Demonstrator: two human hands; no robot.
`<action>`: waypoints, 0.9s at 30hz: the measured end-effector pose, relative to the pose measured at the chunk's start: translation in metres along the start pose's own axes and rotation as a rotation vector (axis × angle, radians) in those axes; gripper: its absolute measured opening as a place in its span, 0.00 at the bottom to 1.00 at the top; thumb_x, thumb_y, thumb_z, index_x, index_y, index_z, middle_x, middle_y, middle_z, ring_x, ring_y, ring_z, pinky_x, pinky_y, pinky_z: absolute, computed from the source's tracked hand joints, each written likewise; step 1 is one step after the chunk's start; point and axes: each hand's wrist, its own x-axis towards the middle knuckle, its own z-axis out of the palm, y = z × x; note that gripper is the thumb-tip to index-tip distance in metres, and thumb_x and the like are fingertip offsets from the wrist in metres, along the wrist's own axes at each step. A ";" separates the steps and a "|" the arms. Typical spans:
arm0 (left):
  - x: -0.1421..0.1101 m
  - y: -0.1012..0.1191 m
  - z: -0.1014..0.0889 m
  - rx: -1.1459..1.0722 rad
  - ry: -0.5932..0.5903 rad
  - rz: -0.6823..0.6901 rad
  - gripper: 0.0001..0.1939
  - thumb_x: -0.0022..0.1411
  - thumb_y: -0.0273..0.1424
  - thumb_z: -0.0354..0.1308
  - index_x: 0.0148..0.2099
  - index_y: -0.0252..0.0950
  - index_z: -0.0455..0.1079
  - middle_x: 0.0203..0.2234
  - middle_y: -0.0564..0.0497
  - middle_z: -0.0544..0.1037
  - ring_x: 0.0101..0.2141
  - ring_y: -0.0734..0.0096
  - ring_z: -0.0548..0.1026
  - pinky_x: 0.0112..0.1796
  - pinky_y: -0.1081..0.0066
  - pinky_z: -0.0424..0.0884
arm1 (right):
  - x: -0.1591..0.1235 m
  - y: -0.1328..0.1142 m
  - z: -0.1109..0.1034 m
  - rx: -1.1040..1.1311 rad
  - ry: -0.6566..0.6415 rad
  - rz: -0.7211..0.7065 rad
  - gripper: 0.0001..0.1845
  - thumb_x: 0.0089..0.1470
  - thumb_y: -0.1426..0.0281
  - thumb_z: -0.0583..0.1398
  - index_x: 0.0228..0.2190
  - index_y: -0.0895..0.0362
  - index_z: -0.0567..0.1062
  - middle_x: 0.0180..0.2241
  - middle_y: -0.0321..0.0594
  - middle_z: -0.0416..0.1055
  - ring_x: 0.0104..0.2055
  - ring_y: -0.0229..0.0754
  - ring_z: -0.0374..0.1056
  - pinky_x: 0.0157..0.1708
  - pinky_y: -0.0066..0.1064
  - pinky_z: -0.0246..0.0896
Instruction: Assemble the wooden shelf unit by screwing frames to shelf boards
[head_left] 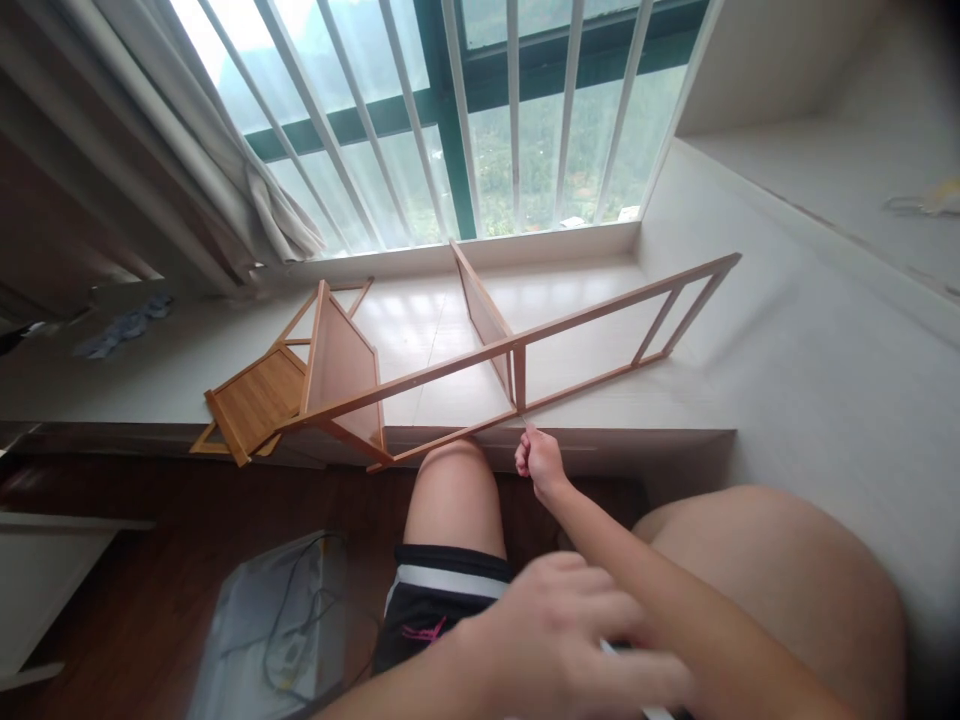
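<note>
A wooden shelf frame (435, 375) lies on its side along the white window ledge. It has long rails, crossbars and shelf panels (345, 370). My right hand (541, 462) is closed in a fist at the frame's near rail. A thin light-coloured rod, perhaps a hex key or screwdriver, runs from the fist to the joint under the middle crossbar (520, 375); its kind is too small to tell. Low and close to the camera, my left hand (562, 630) is smeared by motion over my lap. Something whitish shows by its fingers, and whether it is held is unclear.
Barred windows (487, 120) stand behind the ledge (675, 405), with a curtain (225, 150) at left and a wall at right. My knee is close under the near rail. A clear plastic box (232, 620) with a cable (274, 640) sits on the dark floor.
</note>
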 end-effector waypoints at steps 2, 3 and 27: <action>-0.016 -0.040 0.015 -0.140 0.167 -0.282 0.13 0.63 0.29 0.48 0.47 0.42 0.70 0.37 0.47 0.75 0.37 0.70 0.72 0.41 0.67 0.69 | 0.001 0.004 -0.001 -0.115 0.051 -0.075 0.22 0.57 0.52 0.50 0.20 0.54 0.59 0.09 0.31 0.59 0.09 0.33 0.50 0.10 0.25 0.44; -0.027 -0.057 0.022 -0.167 0.226 -0.425 0.13 0.63 0.27 0.47 0.47 0.41 0.70 0.39 0.47 0.75 0.39 0.68 0.72 0.42 0.66 0.69 | 0.001 0.006 -0.001 -0.171 0.068 -0.101 0.23 0.58 0.51 0.49 0.20 0.54 0.60 0.09 0.31 0.60 0.09 0.33 0.51 0.10 0.25 0.45; -0.074 -0.160 0.057 0.099 0.473 -0.944 0.23 0.62 0.27 0.49 0.60 0.41 0.61 0.61 0.47 0.62 0.63 0.61 0.56 0.60 0.55 0.57 | 0.004 0.009 -0.009 -0.597 0.107 -0.295 0.27 0.61 0.52 0.43 0.18 0.53 0.59 0.10 0.34 0.61 0.15 0.39 0.60 0.22 0.30 0.51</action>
